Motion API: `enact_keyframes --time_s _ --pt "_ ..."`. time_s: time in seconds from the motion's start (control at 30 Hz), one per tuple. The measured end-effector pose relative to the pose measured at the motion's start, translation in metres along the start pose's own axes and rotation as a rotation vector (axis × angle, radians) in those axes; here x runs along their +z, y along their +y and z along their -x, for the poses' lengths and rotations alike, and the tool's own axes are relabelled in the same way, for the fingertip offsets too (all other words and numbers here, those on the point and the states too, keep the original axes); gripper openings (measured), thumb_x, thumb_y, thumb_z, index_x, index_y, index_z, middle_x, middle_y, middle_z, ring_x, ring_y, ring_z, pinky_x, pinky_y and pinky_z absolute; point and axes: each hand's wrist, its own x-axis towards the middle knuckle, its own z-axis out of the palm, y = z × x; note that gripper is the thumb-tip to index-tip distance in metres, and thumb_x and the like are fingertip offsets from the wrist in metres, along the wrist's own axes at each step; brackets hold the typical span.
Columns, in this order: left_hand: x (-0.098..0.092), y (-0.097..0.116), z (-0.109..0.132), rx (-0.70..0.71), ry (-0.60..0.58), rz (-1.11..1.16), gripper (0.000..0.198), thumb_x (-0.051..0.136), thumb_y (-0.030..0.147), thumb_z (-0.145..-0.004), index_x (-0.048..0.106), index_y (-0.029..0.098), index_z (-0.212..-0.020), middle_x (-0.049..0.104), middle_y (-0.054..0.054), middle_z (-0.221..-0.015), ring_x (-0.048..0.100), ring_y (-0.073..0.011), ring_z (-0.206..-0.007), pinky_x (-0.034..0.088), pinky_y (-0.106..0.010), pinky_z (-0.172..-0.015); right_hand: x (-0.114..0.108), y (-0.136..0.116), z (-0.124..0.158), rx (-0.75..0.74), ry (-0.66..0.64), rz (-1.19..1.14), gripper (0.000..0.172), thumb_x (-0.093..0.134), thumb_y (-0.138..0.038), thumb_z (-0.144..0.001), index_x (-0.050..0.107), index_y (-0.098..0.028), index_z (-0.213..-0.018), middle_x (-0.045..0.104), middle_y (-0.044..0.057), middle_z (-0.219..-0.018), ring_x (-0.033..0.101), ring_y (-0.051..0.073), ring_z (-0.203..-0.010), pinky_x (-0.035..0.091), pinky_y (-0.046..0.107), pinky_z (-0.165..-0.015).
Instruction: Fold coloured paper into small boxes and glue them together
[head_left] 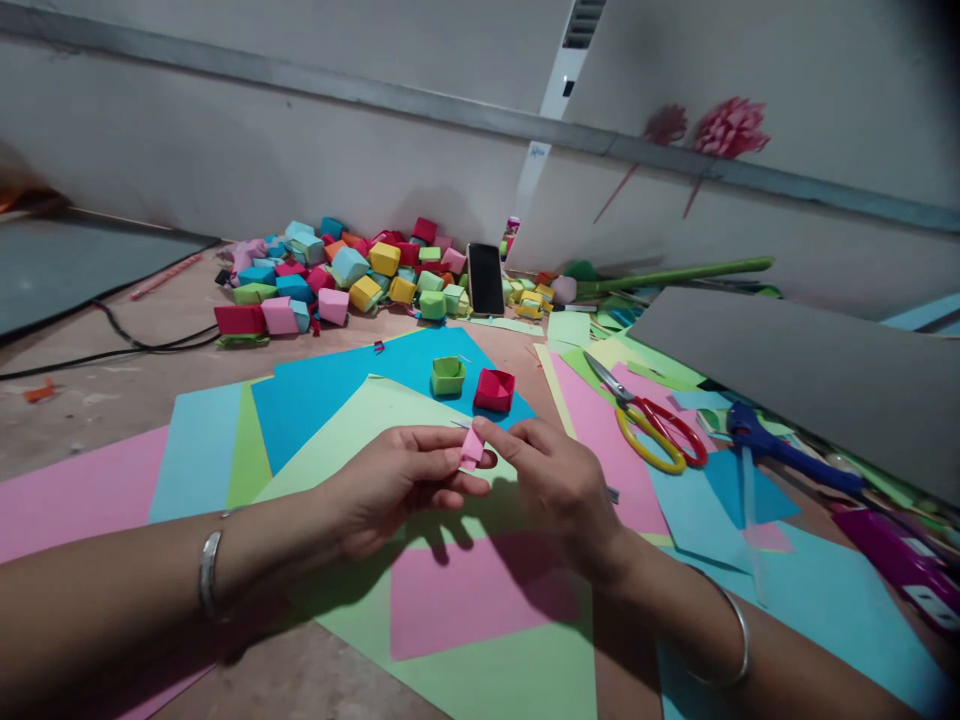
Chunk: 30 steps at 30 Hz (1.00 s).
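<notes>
I am pinching a small folded pink paper piece (472,446) between my left hand (390,485) and right hand (559,480), fingertips grasping opposite edges to steady its creases.

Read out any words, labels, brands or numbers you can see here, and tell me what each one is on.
None can be read.
White strip on the wall: a small bluish mark, too blurred to read.
Phone propped by the paper boxes: screen dark, no text.
Small bottle behind it: label too small.
Pink paper piece pinched by left hand and right hand: blank.
</notes>
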Motion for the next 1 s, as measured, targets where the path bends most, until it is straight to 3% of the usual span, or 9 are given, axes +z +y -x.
enact_keyframes --time_s 0.13,0.27,0.37,0.5,0.6,0.7,0.83,0.93,1.0 --pt "-0.001 -0.001 0.000 0.060 0.016 -0.041 0.021 0.074 0.030 -0.079 0.075 0.014 -0.093 0.073 -0.010 -0.093 0.071 -0.0167 -0.079 0.051 -0.016 -0.054 0.000 -0.002 0.001 0.099 -0.089 -0.037 0.043 0.031 -0.013 -0.098 0.067 -0.014 -0.122 0.063 0.008 -0.074 0.056 0.016 -0.066 0.042 0.027 -0.056" --pt "-0.002 0.000 0.000 0.114 0.123 -0.259 0.023 0.079 0.034 -0.074 0.075 0.012 -0.081 0.074 -0.010 -0.085 0.067 -0.0112 -0.065 0.046 -0.016 -0.050 -0.003 -0.008 -0.001 0.207 -0.130 -0.260 0.038 0.036 -0.015 -0.097 0.065 -0.016 -0.122 0.067 0.009 -0.086 0.060 0.017 -0.077 0.047 0.029 -0.067" --pt "0.001 -0.001 0.002 0.115 0.145 -0.401 0.022 0.075 0.032 -0.076 0.074 0.011 -0.078 0.072 -0.008 -0.067 0.059 -0.0081 -0.051 0.044 -0.017 -0.048 -0.009 -0.013 -0.007 0.384 -0.179 -0.449 0.022 0.048 -0.021 -0.095 0.067 -0.017 -0.105 0.068 0.006 -0.090 0.061 0.016 -0.083 0.047 0.028 -0.073" --pt "0.007 -0.003 0.006 0.061 0.103 -0.473 0.023 0.073 0.034 -0.076 0.071 0.011 -0.076 0.071 -0.007 -0.068 0.060 -0.0111 -0.049 0.046 -0.020 -0.042 -0.015 -0.019 -0.012 0.489 -0.198 -0.485 0.014 0.056 -0.020 -0.091 0.059 -0.019 -0.077 0.063 0.000 -0.073 0.056 0.013 -0.070 0.041 0.025 -0.064" --pt "0.007 -0.006 0.007 0.042 0.049 -0.463 0.026 0.072 0.038 -0.077 0.071 0.012 -0.082 0.071 -0.007 -0.071 0.063 -0.0143 -0.051 0.049 -0.023 -0.041 -0.016 -0.022 -0.013 0.490 -0.161 -0.444 0.016 0.056 -0.015 -0.087 0.055 -0.019 -0.071 0.060 -0.001 -0.067 0.052 0.012 -0.064 0.037 0.025 -0.059" --pt "0.004 -0.009 0.007 0.068 -0.048 -0.397 0.029 0.075 0.036 -0.075 0.072 0.014 -0.093 0.073 -0.007 -0.079 0.065 -0.0142 -0.059 0.054 -0.025 -0.050 -0.018 -0.021 -0.015 0.519 -0.134 -0.420 0.017 0.056 -0.014 -0.084 0.053 -0.019 -0.068 0.058 -0.001 -0.063 0.051 0.012 -0.060 0.037 0.026 -0.058" --pt "0.002 -0.009 0.005 0.054 -0.056 -0.318 0.034 0.080 0.034 -0.070 0.073 0.015 -0.097 0.073 -0.007 -0.081 0.064 -0.0139 -0.058 0.055 -0.027 -0.053 -0.020 -0.013 -0.016 0.609 -0.228 -0.550 0.018 0.055 -0.022 -0.088 0.060 -0.019 -0.071 0.062 0.000 -0.066 0.055 0.013 -0.061 0.041 0.026 -0.061" --pt "0.003 -0.006 0.003 0.092 0.000 -0.281 0.032 0.083 0.032 -0.067 0.075 0.015 -0.092 0.073 -0.006 -0.079 0.063 -0.0126 -0.059 0.054 -0.025 -0.055 -0.019 -0.003 -0.015 0.582 -0.301 -0.679 0.011 0.056 -0.025 -0.089 0.065 -0.020 -0.088 0.067 0.003 -0.082 0.060 0.015 -0.073 0.046 0.028 -0.067" --pt "0.002 -0.004 0.001 0.144 0.029 -0.267 0.030 0.084 0.031 -0.067 0.076 0.014 -0.092 0.074 -0.008 -0.082 0.066 -0.0141 -0.069 0.053 -0.023 -0.060 -0.017 0.002 -0.013 0.548 -0.310 -0.764 0.015 0.059 -0.023 -0.086 0.065 -0.020 -0.100 0.068 0.005 -0.094 0.062 0.017 -0.082 0.048 0.030 -0.073"
